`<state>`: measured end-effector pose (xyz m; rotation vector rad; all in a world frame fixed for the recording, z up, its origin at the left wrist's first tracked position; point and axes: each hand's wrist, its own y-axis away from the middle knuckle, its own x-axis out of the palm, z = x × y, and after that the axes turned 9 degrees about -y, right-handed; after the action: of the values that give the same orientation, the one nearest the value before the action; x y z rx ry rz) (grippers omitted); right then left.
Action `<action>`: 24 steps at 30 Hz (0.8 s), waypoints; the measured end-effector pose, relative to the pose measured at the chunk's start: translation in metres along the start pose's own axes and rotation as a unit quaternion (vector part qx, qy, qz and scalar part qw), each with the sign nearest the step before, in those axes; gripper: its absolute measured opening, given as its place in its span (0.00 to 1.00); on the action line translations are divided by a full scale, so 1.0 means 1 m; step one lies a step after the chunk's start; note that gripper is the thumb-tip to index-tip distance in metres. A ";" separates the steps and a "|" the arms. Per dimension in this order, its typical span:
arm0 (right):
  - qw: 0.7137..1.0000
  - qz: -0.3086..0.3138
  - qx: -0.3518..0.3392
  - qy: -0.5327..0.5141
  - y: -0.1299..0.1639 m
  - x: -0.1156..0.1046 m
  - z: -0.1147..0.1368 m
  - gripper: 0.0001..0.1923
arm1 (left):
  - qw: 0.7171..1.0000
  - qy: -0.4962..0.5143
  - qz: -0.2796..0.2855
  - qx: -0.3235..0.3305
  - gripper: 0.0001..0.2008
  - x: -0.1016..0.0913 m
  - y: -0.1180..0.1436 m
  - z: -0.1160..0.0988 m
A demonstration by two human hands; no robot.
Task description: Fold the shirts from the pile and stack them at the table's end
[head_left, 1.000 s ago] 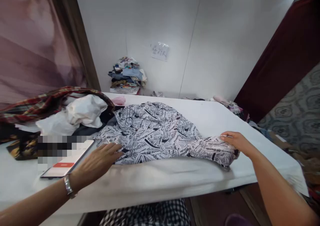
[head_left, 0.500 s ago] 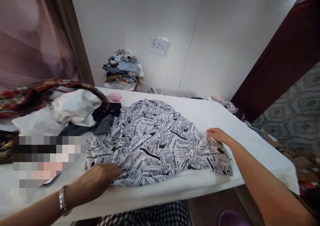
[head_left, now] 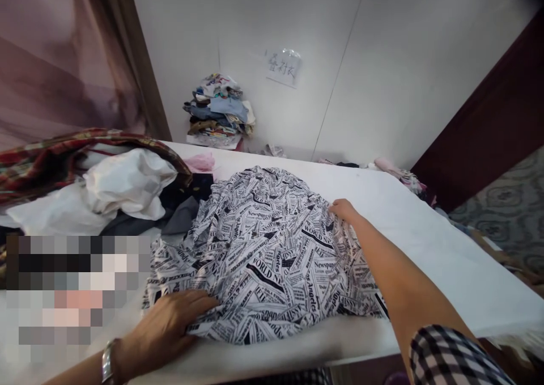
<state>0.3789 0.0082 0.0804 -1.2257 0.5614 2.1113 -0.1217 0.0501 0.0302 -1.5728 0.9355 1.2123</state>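
Note:
A white shirt [head_left: 272, 249] with black newspaper print lies spread on the white table, its collar end pointing away from me. My left hand [head_left: 174, 320] rests on the shirt's lower left edge, palm down, fingers stretched over the cloth. Over at the shirt's right side, near the shoulder, my right hand [head_left: 343, 210] has its fingers closed on the edge of the fabric. My right forearm covers part of the right sleeve.
Crumpled white cloth [head_left: 127, 183] and a plaid garment [head_left: 85, 138] lie left. A stack of folded clothes [head_left: 221, 110] stands behind against the wall, below a handwritten sign [head_left: 283, 68]. The white table [head_left: 408, 237] extends rightward. A blurred patch hides the left front.
My right hand has moved from the right sleeve up and left to the shoulder area of the shirt. My left hand stays at the lower left edge. The view has shifted slightly.

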 end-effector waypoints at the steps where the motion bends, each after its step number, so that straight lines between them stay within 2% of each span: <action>1: 1.000 -0.010 -0.029 0.008 0.011 0.005 0.012 0.08 | 1.000 -0.004 -0.011 0.002 0.32 0.003 0.001 0.002; 2: 0.997 -0.009 -0.068 0.017 0.024 0.011 0.024 0.08 | 1.000 -0.007 -0.020 0.005 0.33 0.005 0.002 0.003; 3: 0.990 0.007 -0.135 0.032 0.039 0.017 0.034 0.08 | 1.000 -0.008 -0.025 0.008 0.33 0.007 0.003 0.004; 5: 0.951 0.108 -0.288 0.014 0.066 0.028 0.046 0.09 | 0.999 -0.008 -0.033 0.015 0.35 0.009 0.005 0.006; 6: 0.929 0.157 -0.335 -0.021 0.075 0.032 0.048 0.11 | 0.999 -0.008 -0.037 0.016 0.35 0.009 0.005 0.006; 7: 0.914 0.186 -0.353 -0.069 0.079 0.032 0.048 0.13 | 0.999 -0.006 -0.040 0.016 0.35 0.008 0.005 0.006; 8: 0.913 0.184 -0.343 -0.122 0.078 0.031 0.045 0.15 | 0.999 -0.002 -0.042 0.016 0.34 0.008 0.004 0.005; 10: 0.941 0.108 -0.251 -0.199 0.063 0.024 0.036 0.17 | 0.999 0.006 -0.042 0.015 0.32 0.007 0.002 0.004; 12: 0.969 0.035 -0.135 -0.205 0.041 0.016 0.027 0.17 | 0.999 0.009 -0.051 0.016 0.30 0.007 0.000 0.003; 14: 0.983 0.024 -0.065 -0.171 0.022 0.016 0.021 0.16 | 0.998 0.007 -0.059 0.015 0.30 0.008 -0.001 0.003; 16: 0.988 0.040 -0.044 -0.141 0.012 0.023 0.021 0.19 | 0.998 0.007 -0.056 0.016 0.30 0.009 0.000 0.003; 20: 0.994 0.050 -0.015 -0.100 0.008 0.052 0.034 0.24 | 0.999 0.009 -0.032 0.014 0.29 0.011 0.002 0.004; 24: 0.995 0.044 -0.033 -0.083 -0.003 0.069 0.048 0.14 | 1.000 -0.001 -0.007 -0.009 0.32 0.009 0.003 0.002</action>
<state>0.3261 0.0619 0.0432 -1.0656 0.4822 2.2974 -0.1228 0.0514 0.0209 -1.5890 0.9131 1.2163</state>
